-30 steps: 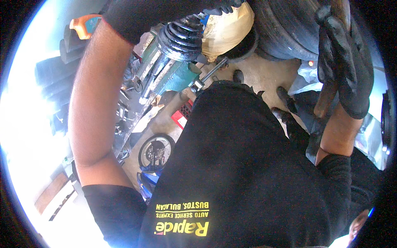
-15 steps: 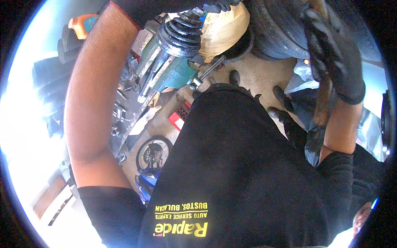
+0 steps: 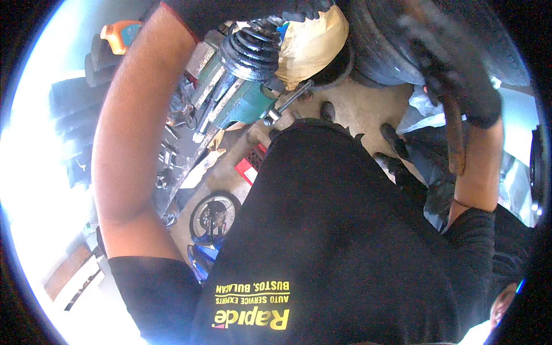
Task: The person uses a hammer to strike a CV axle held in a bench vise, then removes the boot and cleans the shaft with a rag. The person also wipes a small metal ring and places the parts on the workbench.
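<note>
Stretched toward the top edge, my left hand (image 3: 307, 10) wears a black glove. Its fingers curl beside the upper end of a black ribbed rubber boot (image 3: 251, 53); what they hold is hidden. The boot, glossy and dark, looks like one from a drive shaft and sits at the jaws of a green bench vise (image 3: 244, 104). Also gloved in black, my right hand (image 3: 457, 77) is raised at the upper right, smeared by motion. It is closed round a long brown handle (image 3: 454, 141), whose lower end hangs past the wrist. The handle's far end is blurred.
Stacked tires (image 3: 382, 43) stand behind a beige cloth-like bundle (image 3: 316, 43). The vise's bar (image 3: 293, 96) juts toward my body. Loose tools lie on the bench (image 3: 172, 149) at left. A wheel (image 3: 214, 215) and a red box (image 3: 247, 169) are lower down. Another person is at right.
My right hand has moved slightly, and the brown handle's lower end has swung to the right, closer to my forearm. My left hand has shifted only slightly near the boot.
</note>
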`<state>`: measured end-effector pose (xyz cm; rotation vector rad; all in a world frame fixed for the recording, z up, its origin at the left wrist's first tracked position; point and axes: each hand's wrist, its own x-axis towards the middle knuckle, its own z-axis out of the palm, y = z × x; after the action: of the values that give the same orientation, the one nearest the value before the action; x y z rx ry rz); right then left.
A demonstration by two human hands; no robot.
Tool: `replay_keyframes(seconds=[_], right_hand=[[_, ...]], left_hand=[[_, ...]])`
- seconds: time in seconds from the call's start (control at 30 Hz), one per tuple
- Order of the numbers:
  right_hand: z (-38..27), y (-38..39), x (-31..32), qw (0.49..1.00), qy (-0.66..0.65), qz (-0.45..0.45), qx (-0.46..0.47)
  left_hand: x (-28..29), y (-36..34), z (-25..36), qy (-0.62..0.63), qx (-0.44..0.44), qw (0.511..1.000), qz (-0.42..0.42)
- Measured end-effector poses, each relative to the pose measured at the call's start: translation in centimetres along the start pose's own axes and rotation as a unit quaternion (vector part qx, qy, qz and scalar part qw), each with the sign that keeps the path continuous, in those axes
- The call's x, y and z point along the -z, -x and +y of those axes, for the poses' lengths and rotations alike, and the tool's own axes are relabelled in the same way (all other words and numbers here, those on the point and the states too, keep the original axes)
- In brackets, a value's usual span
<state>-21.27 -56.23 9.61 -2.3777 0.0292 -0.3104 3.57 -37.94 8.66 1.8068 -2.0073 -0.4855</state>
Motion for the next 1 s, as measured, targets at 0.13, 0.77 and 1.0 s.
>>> replay_keyframes(seconds=[0.13,0.77,1.0], right_hand=[[1.4,0.7,0.0,0.980,-0.119,0.048,-0.150],[-1.7,-7.9,-4.3,0.927,-0.343,0.101,-0.112],[-2.2,-8.1,-6.0,0.959,-0.238,0.123,-0.093]], left_hand=[[-0.2,0.5,0.1,-0.027,0.081,0.996,-0.009],[-0.7,0.2,-0.6,-0.060,0.008,0.996,0.060],[1.3,0.4,0.1,-0.065,0.014,0.997,0.028]])
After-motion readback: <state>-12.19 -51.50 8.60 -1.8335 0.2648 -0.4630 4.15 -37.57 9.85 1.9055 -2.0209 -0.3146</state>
